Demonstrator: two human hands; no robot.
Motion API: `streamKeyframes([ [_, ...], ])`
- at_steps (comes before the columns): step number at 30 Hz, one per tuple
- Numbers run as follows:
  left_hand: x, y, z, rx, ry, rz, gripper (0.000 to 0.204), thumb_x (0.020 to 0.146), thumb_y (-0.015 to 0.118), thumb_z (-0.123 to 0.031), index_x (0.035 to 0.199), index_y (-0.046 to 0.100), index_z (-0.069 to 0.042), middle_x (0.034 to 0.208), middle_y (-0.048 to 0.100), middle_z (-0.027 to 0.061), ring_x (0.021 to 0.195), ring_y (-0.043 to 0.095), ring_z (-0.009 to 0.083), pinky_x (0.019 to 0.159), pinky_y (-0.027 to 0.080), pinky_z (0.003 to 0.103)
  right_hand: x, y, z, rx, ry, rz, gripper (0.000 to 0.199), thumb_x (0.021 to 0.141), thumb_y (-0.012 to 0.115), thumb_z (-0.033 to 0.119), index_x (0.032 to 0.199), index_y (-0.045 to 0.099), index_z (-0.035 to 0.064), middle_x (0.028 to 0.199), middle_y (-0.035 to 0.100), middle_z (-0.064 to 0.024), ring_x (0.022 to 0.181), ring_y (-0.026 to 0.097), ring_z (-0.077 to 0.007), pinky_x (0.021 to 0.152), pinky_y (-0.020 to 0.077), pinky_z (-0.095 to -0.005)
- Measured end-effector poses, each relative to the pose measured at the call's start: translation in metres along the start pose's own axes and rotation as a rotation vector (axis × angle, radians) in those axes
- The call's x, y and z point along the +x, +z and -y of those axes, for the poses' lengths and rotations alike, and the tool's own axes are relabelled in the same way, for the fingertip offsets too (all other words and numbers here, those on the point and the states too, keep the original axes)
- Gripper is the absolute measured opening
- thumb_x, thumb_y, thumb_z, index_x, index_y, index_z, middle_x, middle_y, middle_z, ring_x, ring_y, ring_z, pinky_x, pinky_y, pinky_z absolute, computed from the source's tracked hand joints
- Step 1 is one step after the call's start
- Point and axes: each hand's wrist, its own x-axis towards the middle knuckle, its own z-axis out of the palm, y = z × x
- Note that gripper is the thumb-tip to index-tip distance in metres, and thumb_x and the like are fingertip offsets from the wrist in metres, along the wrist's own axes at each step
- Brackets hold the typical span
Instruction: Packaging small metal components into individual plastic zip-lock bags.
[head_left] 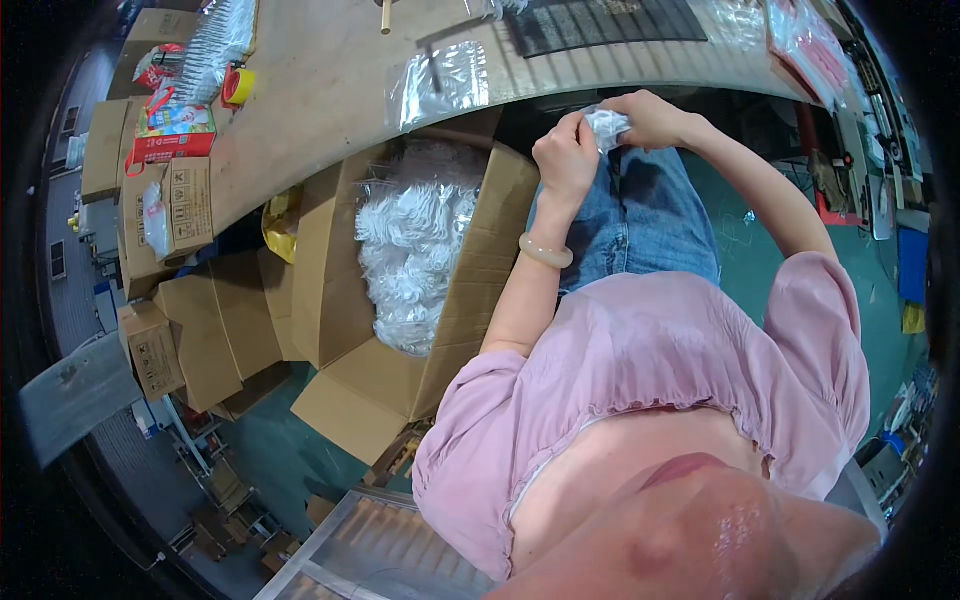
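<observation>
Just past the table's near edge, above my lap, both hands meet at a small white bundle [607, 127] that looks wrapped in clear plastic. My left hand [567, 157], with a pale bangle on its wrist, is closed on the bundle's left side. On its other side, the fingers of my right hand [652, 119] grip it too. What the bundle holds cannot be made out. Left of my left arm stands an open cardboard box [478, 268], filled with many white pieces in clear bags [412, 262].
A clear plastic bag [440, 85] lies at the near edge of the table [300, 125], with a dark mat [605, 25] farther back. Pink-and-clear packets [808, 55] lie at far right. A yellow tape roll [238, 86] and several cartons [190, 205] are at left.
</observation>
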Motion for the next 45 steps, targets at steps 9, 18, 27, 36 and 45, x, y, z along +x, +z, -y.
streamKeyframes([
  [9,0.005,-0.001,0.000,-0.058,-0.039,0.017,0.013,0.082,0.062,-0.012,0.087,0.069,-0.002,0.067,0.065,0.0151,0.057,0.065,0.0229,0.055,0.050,0.031,0.007,-0.009,-0.016,-0.382,-0.249,-0.073,0.053,0.069,0.065,0.002,0.121,0.057,0.0077,0.099,0.063,-0.0171,0.093,0.060,-0.0389,0.081,0.0488,-0.0399],
  [18,0.014,-0.031,0.007,-0.115,0.154,0.299,0.011,0.081,0.066,-0.012,0.088,0.068,-0.004,0.075,0.066,0.0140,0.064,0.064,0.0272,0.059,0.050,0.033,0.014,-0.015,-0.030,-0.812,-0.669,-0.095,0.034,0.069,0.062,0.003,0.103,0.060,0.0028,0.101,0.055,-0.0112,0.100,0.052,-0.0292,0.081,0.0467,-0.0374],
  [27,0.010,-0.056,0.050,-0.071,0.411,0.480,0.019,0.079,0.070,-0.013,0.097,0.069,-0.006,0.085,0.068,0.0123,0.070,0.066,0.0232,0.063,0.052,0.030,0.010,-0.007,-0.055,-0.497,-0.799,-0.240,0.021,0.075,0.062,0.001,0.096,0.059,0.0011,0.088,0.059,-0.0092,0.088,0.057,-0.0254,0.076,0.0486,-0.0334],
  [36,0.020,-0.064,0.039,-0.105,-0.042,0.371,0.019,0.078,0.072,-0.015,0.095,0.070,-0.006,0.083,0.070,0.0089,0.072,0.067,0.0141,0.065,0.053,0.028,0.002,0.011,-0.052,0.279,-0.336,-0.332,0.008,0.083,0.065,0.006,0.089,0.063,0.0001,0.078,0.061,-0.0022,0.074,0.056,-0.0078,0.071,0.0476,-0.0246],
  [45,0.012,-0.063,0.061,-0.030,0.263,0.367,0.014,0.086,0.063,-0.010,0.095,0.063,0.000,0.078,0.070,0.0076,0.068,0.066,0.0138,0.064,0.053,0.028,0.004,0.035,-0.053,0.349,-0.335,-0.452,0.008,0.081,0.066,0.007,0.085,0.064,0.0006,0.077,0.063,-0.0052,0.073,0.059,-0.0103,0.069,0.0487,-0.0255],
])
